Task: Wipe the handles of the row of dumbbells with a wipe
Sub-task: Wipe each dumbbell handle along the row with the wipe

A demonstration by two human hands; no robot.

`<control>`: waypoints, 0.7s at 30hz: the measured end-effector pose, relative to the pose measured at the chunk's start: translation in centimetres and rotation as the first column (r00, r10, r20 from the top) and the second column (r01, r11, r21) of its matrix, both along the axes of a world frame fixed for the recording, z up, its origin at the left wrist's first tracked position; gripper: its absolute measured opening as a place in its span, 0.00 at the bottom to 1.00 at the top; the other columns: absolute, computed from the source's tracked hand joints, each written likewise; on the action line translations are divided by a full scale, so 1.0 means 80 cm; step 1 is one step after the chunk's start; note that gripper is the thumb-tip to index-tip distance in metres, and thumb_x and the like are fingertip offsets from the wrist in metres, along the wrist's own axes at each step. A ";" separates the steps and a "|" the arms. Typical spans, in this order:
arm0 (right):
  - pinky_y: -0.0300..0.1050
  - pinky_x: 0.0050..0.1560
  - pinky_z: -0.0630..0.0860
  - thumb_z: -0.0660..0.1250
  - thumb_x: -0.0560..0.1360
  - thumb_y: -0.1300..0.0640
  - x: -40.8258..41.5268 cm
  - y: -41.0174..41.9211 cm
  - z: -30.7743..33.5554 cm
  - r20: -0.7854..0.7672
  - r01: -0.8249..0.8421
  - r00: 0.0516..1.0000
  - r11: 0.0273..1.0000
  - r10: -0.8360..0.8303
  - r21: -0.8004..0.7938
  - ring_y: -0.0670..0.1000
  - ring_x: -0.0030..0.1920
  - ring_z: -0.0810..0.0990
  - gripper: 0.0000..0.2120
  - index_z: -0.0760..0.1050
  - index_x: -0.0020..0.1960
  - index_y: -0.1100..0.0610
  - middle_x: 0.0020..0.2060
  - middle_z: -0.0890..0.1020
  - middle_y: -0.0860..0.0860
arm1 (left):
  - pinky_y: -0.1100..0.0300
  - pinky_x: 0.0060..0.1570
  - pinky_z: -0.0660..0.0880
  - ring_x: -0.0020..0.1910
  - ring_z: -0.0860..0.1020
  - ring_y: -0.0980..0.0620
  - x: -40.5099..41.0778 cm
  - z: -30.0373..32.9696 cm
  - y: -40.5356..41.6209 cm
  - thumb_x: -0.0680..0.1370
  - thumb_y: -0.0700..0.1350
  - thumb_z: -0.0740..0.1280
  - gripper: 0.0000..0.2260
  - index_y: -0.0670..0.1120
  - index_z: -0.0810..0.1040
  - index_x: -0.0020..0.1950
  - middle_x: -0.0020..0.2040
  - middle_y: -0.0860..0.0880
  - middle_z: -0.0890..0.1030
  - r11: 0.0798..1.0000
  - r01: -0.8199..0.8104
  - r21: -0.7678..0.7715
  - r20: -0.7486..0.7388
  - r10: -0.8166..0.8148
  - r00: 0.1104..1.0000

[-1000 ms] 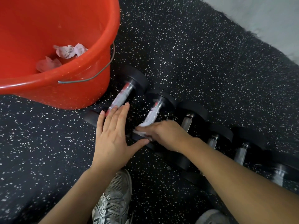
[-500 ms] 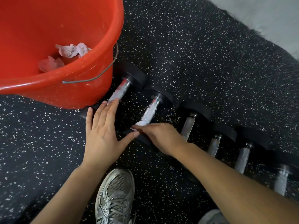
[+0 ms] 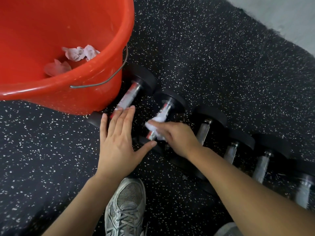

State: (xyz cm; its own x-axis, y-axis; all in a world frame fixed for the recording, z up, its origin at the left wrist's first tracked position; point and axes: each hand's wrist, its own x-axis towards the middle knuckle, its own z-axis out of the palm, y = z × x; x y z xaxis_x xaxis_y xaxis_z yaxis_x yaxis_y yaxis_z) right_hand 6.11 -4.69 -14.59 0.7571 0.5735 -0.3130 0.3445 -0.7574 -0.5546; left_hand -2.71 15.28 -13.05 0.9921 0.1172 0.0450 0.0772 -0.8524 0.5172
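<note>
A row of black dumbbells with metal handles lies on the speckled floor, running from the bucket to the lower right. My right hand [image 3: 177, 137] grips a white wipe [image 3: 156, 124] wrapped around the handle of the second dumbbell [image 3: 166, 106] from the left. My left hand [image 3: 117, 142] lies flat with fingers spread, its fingertips over the near end of the first dumbbell [image 3: 129, 96] and its thumb touching the second one's near weight. The other dumbbells' handles [image 3: 203, 132] lie bare to the right, partly hidden by my right forearm.
A big red bucket [image 3: 102, 79] with a wire handle stands at upper left against the first dumbbell, with crumpled used wipes [image 3: 80, 52] inside. My grey shoe [image 3: 126, 208] is at the bottom middle. A pale floor strip [image 3: 281, 16] lies beyond the mat's far edge.
My right hand has slid the wipe up along the second dumbbell's handle, so more of the wipe shows. My left hand stays flat on the first dumbbell's near end.
</note>
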 end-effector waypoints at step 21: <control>0.48 0.61 0.80 0.60 0.83 0.52 0.004 0.006 0.008 0.098 -0.170 0.979 0.981 0.179 -0.088 0.49 0.59 0.84 0.21 0.68 0.74 0.36 0.66 0.81 0.46 | 0.42 0.81 0.45 0.81 0.60 0.48 0.000 -0.002 -0.007 0.75 0.70 0.64 0.43 0.43 0.61 0.81 0.78 0.46 0.69 1.000 0.005 -0.016 0.002 -0.005 1.000</control>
